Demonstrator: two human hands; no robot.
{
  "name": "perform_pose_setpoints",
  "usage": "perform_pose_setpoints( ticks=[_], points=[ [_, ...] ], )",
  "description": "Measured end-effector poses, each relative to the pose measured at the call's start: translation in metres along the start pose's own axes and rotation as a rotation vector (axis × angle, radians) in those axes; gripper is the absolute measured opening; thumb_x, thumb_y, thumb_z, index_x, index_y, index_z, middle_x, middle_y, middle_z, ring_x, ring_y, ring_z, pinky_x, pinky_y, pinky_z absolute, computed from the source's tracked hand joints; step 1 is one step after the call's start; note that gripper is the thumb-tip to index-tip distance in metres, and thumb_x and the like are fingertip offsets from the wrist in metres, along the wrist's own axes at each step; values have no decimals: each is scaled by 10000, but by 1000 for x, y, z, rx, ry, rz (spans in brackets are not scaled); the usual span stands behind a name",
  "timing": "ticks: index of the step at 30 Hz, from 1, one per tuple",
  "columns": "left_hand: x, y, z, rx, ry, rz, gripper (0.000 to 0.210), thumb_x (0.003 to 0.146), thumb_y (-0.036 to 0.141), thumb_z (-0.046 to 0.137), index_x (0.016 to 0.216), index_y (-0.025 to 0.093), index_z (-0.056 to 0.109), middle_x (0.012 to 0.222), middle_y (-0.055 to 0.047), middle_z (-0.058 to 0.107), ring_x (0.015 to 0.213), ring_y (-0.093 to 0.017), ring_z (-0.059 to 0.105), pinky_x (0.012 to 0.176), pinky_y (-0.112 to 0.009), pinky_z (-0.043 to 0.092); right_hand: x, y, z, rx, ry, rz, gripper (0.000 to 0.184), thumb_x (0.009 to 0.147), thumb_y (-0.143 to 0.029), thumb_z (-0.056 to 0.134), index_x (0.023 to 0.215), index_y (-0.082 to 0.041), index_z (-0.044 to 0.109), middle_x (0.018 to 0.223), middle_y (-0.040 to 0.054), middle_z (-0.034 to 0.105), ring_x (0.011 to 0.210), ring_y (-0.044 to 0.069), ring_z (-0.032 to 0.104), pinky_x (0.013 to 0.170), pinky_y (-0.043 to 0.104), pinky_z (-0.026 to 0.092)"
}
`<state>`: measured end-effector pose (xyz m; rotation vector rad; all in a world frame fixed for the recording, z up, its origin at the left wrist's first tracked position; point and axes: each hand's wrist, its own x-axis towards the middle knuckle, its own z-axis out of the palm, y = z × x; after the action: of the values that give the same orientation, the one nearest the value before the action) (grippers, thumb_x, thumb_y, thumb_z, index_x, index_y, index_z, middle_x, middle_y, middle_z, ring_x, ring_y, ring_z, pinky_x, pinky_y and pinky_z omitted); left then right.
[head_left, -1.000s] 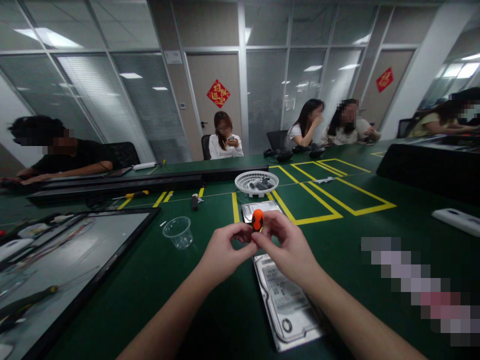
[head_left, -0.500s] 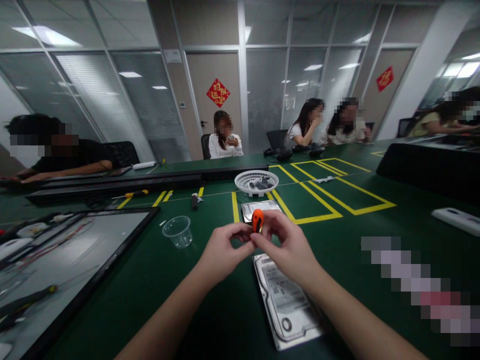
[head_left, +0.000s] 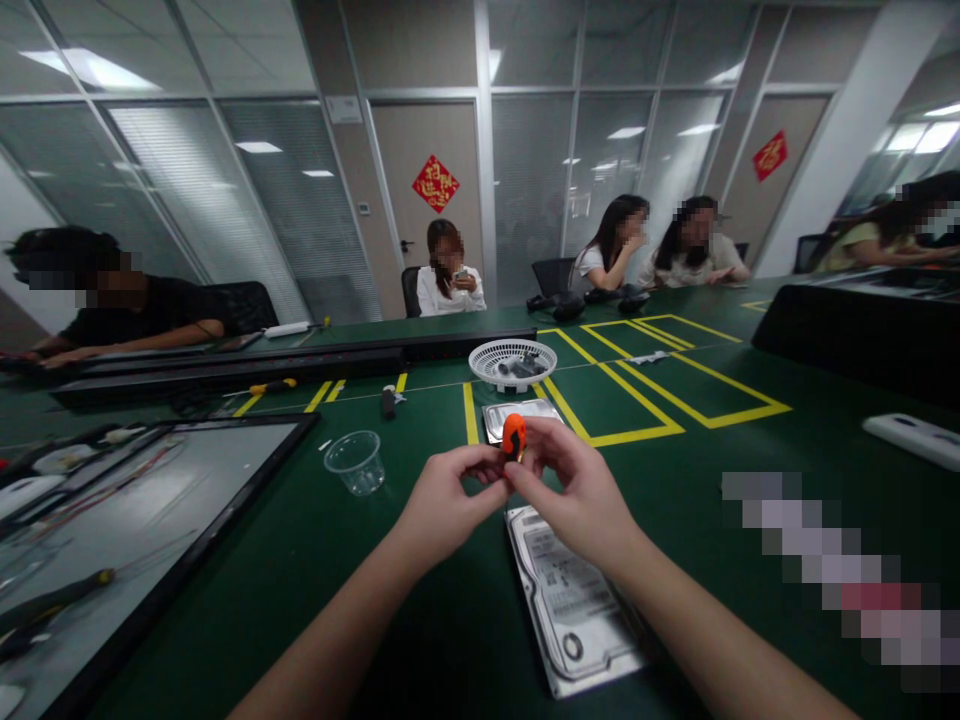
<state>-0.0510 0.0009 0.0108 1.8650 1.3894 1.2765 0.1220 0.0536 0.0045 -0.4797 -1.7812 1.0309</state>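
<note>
In front of me I hold a small screwdriver with an orange-and-black handle [head_left: 514, 436], its handle end up. The fingertips of my left hand [head_left: 463, 487] pinch it low on the left side, partly hidden. From the right, my right hand [head_left: 574, 480] grips the same screwdriver between thumb and fingers. Beneath my right hand and forearm a hard drive [head_left: 562, 620] lies on the green table, label side up. Behind my fingers a second hard drive [head_left: 499, 420] is partly covered. The screwdriver's tip is not visible.
Left of my hands stands a clear plastic cup [head_left: 356, 465]. A white basket [head_left: 480, 365] with dark parts is farther back. At left lies a dark-framed panel [head_left: 202, 470] with tools and wires. A yellow-handled screwdriver [head_left: 274, 387] lies beyond it. Several people sit around the table.
The orange-and-black screwdriver has tilted and risen slightly between my fingers. Both hands stay almost in place, and the hard drives have not moved.
</note>
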Motion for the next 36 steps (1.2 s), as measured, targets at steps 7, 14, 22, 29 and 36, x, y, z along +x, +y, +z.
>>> perform_pose_setpoints(
  ticks=[7, 14, 22, 29, 36],
  points=[
    [0, 1, 1, -23, 20, -24, 153, 829, 230, 696, 942, 130, 723, 889, -56, 714, 798, -162, 631, 755, -267, 514, 0, 1, 1, 30, 22, -3, 296, 892, -148, 689, 1160, -227, 591, 851, 3, 612, 748, 175, 599, 714, 338, 504],
    [1, 4, 0, 5, -2, 7, 112, 859, 196, 654, 915, 142, 734, 848, -35, 705, 786, -153, 622, 745, -258, 496, 1, -1, 0, 5, 1, -2, 368, 888, -157, 685, 1240, -219, 593, 917, 28, 650, 758, 176, 602, 714, 342, 509],
    [0, 1, 2, -33, 26, -36, 141, 815, 202, 711, 935, 131, 732, 882, -43, 716, 798, -156, 632, 756, -257, 506, 2, 1, 2, 2, 15, -8, 273, 881, -158, 697, 1127, -227, 601, 817, -6, 603, 721, 170, 590, 686, 330, 496],
    [0, 5, 0, 2, -12, -4, 109, 861, 201, 660, 898, 137, 739, 824, -27, 697, 772, -148, 611, 729, -249, 482, 1, -1, -1, -21, -23, -2, 356, 908, -147, 658, 1255, -209, 610, 885, 24, 629, 773, 186, 598, 735, 354, 502],
    [0, 3, 1, -32, 10, -39, 154, 823, 200, 709, 956, 129, 737, 889, -41, 712, 798, -153, 620, 755, -255, 499, 2, 1, 1, -8, 19, 5, 268, 884, -146, 697, 1127, -215, 605, 818, -10, 587, 725, 167, 575, 688, 327, 478]
  ],
)
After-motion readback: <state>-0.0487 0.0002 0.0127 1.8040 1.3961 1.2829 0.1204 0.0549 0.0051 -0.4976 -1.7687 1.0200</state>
